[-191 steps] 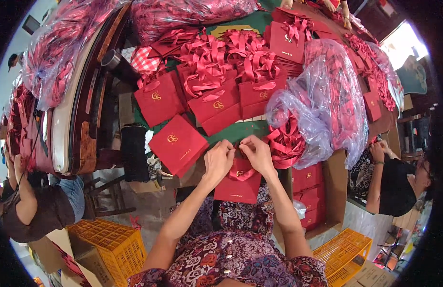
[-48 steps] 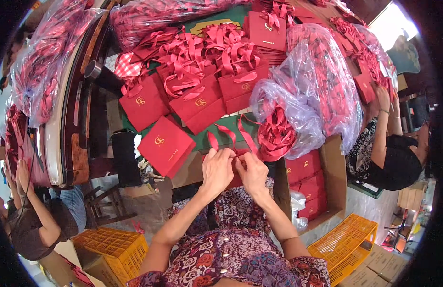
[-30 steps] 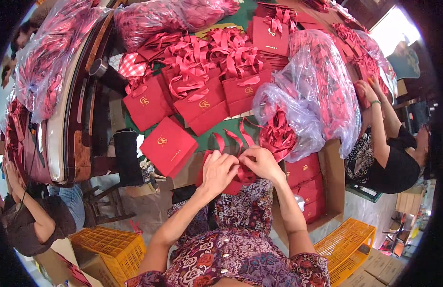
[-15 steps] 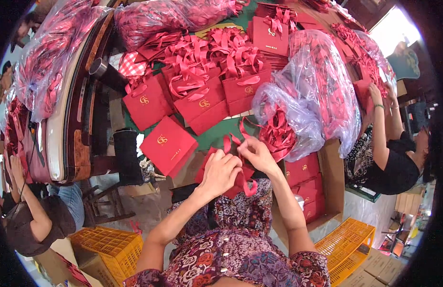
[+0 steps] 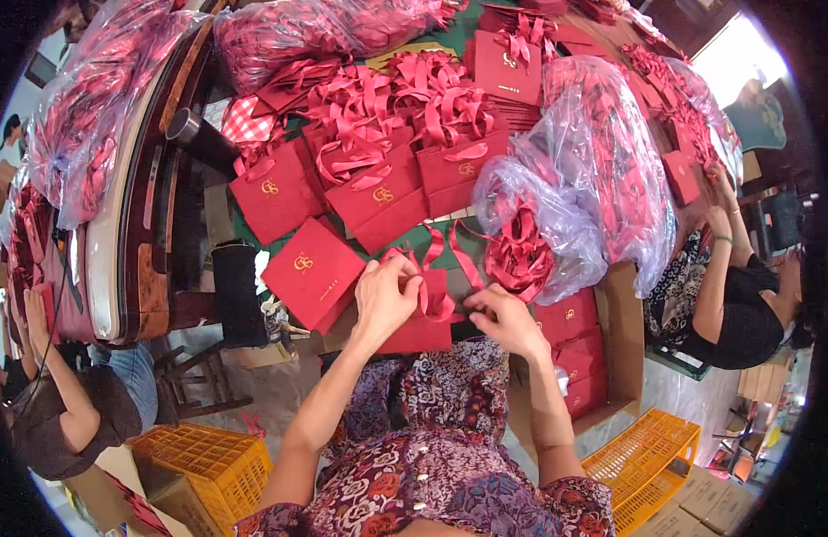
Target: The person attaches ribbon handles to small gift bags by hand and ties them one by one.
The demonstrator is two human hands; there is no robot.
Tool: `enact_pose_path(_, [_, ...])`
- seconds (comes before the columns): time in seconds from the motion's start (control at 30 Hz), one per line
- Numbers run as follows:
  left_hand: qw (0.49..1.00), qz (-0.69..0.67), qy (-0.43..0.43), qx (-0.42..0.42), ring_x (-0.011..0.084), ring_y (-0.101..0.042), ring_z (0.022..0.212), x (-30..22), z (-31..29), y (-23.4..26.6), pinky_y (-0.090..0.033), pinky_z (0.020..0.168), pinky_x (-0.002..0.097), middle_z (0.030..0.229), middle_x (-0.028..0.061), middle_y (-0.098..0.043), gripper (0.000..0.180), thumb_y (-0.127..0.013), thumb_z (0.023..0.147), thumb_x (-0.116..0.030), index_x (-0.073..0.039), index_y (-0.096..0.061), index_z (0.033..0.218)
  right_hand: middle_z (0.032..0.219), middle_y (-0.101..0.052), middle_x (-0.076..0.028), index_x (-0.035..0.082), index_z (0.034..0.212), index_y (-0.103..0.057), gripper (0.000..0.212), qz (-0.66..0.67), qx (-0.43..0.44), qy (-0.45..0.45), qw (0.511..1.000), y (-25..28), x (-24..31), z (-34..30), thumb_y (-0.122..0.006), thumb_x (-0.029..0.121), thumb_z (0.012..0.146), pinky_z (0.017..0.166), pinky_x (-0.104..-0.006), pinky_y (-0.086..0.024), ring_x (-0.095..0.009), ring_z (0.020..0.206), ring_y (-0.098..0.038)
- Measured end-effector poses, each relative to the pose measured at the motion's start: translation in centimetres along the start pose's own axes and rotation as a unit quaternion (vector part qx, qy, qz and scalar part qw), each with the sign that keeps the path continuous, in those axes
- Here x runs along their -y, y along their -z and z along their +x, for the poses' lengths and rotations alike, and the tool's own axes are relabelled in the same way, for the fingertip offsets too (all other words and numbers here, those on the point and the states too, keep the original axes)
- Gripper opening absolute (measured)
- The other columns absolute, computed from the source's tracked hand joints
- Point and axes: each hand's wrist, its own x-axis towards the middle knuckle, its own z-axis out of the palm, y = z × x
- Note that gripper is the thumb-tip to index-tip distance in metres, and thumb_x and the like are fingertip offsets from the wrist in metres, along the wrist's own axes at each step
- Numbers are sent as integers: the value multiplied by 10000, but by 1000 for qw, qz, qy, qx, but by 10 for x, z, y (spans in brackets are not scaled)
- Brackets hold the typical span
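Observation:
A small red paper bag (image 5: 421, 333) lies at the table's near edge in front of my lap, with a red ribbon (image 5: 442, 309) looping over it. My left hand (image 5: 384, 300) is closed at the bag's upper left, its fingertips pinching the ribbon. To the right of the bag, my right hand (image 5: 508, 322) has its fingers curled together. A loose ribbon strand (image 5: 466, 259) comes down to those fingertips from a bundle of red ribbons (image 5: 519, 255) in a clear plastic bag. Another red bag (image 5: 314, 273) with a gold mark lies flat beside my left hand.
Red bags with ribbon handles (image 5: 378, 192) stand in rows beyond my hands. A big plastic sack (image 5: 602, 170) fills the right. A carton (image 5: 621, 358) of red bags stands by my right forearm, and a dark tumbler (image 5: 199, 139) lies left. Co-workers (image 5: 731, 286) sit either side.
My hands have moved apart: the left leftward and slightly up, the right down and rightward. More of the red bag between them shows. The right co-worker's hands have shifted.

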Motion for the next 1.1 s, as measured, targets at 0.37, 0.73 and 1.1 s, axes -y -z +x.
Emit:
enact_pose_path(0.37, [998, 22, -60, -18, 322, -619, 813, -4, 5, -14, -493, 733, 436, 801, 102, -694, 137, -733, 771, -131, -75, -627, 838, 839, -655, -119, -1, 1004, -669, 151, 28, -253, 48, 966, -12, 24, 19, -668, -8, 853, 604, -317, -489, -194, 688, -647])
enact_pose_path(0.73, [988, -72, -125, -56, 343, -594, 919, 20, -2, -35, -491, 814, 433, 992, 127, -602, 189, -698, 809, -38, -58, -650, 991, 1020, -715, -170, -42, 996, -689, 199, 164, -256, 201, 931, -14, 49, 28, -644, -109, 814, 883, -341, -533, -247, 998, -697])
enact_pose_path(1.1, [987, -47, -136, -69, 358, -581, 987, 25, -9, -41, -490, 844, 437, 1048, 144, -585, 263, -676, 791, -13, -51, -632, 1047, 869, -622, -26, 29, 1008, -543, 177, 510, -10, 29, 860, -10, 82, 11, -688, 44, 907, 740, -283, -544, -141, 816, -659])
